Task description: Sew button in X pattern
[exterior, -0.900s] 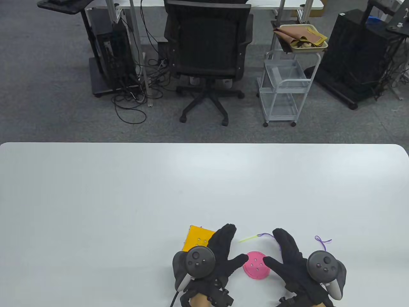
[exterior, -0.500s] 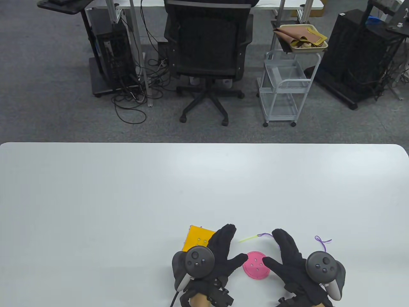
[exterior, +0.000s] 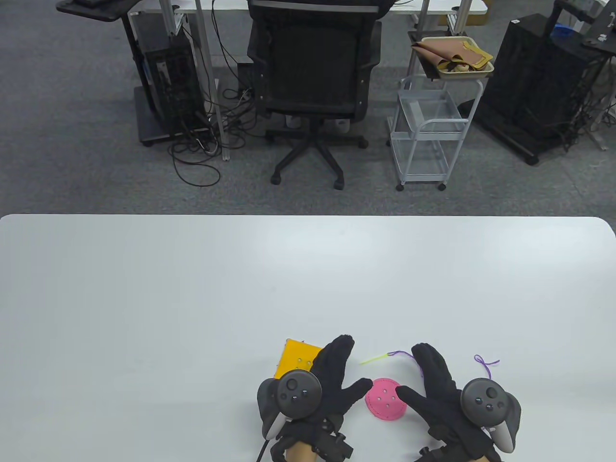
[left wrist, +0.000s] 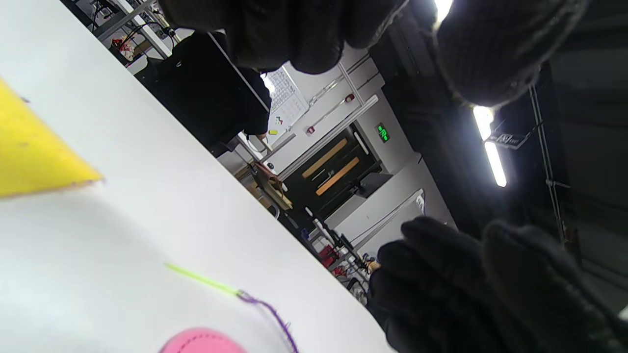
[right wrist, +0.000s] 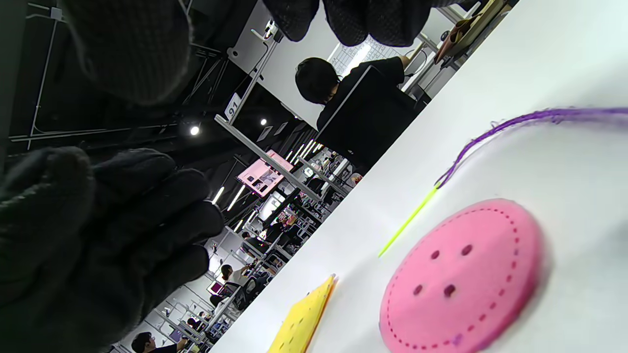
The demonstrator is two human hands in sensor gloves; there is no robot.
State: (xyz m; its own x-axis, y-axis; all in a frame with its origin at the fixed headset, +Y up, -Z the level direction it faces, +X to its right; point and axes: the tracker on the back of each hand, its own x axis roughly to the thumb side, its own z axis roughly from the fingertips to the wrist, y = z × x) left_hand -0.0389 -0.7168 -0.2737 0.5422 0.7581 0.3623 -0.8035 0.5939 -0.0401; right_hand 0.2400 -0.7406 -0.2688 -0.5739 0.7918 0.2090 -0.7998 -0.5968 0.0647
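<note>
A: Near the front edge of the white surface (exterior: 192, 288), a round pink felt button (exterior: 386, 399) with four holes lies flat, between the two hands. Left hand (exterior: 332, 385) and right hand (exterior: 435, 390) both spread, palms down, gripping nothing; thumbs angle in toward the button.

B: Any writing?

A: Right wrist view only: a small hanging tag reading "91" (right wrist: 234, 106) in the background. Left wrist view has a green lit sign (left wrist: 382, 133); characters too small to read.

B: What else differs between views?

A: Table view shows a yellow-green plastic needle (exterior: 374, 359) beyond the button, threaded with purple yarn (exterior: 486, 364) that runs under the right hand. Yellow square felt piece (exterior: 298, 358) with punched holes is partly under the left hand. Right wrist view adds dashed stitching round the button rim (right wrist: 510, 274). Left wrist view catches only the button's edge.
</note>
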